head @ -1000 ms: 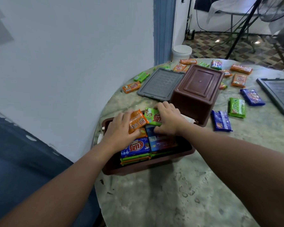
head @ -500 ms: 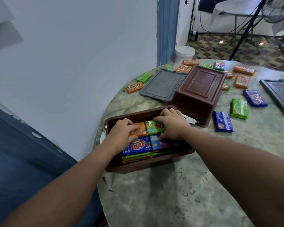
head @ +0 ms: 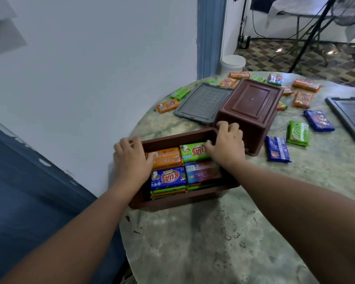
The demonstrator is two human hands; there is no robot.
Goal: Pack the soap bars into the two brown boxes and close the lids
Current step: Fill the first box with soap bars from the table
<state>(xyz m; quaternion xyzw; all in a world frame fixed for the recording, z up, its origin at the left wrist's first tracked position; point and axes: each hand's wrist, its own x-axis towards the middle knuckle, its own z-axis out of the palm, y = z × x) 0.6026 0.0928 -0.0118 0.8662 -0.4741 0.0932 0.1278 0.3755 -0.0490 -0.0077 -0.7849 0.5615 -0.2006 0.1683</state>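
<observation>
Packing partly done: my left hand (head: 131, 158) presses the orange bar (head: 166, 157), my right hand (head: 226, 147) the green bar (head: 194, 152), in the near box (head: 172, 201); second box (head: 250, 111) overturned, loose bars (head: 277, 149) and lids (head: 203, 101) remain on the tabletop (head: 213, 242).

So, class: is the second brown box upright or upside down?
Upside down: the second brown box shows its flat base on top, rim on the table.
</observation>
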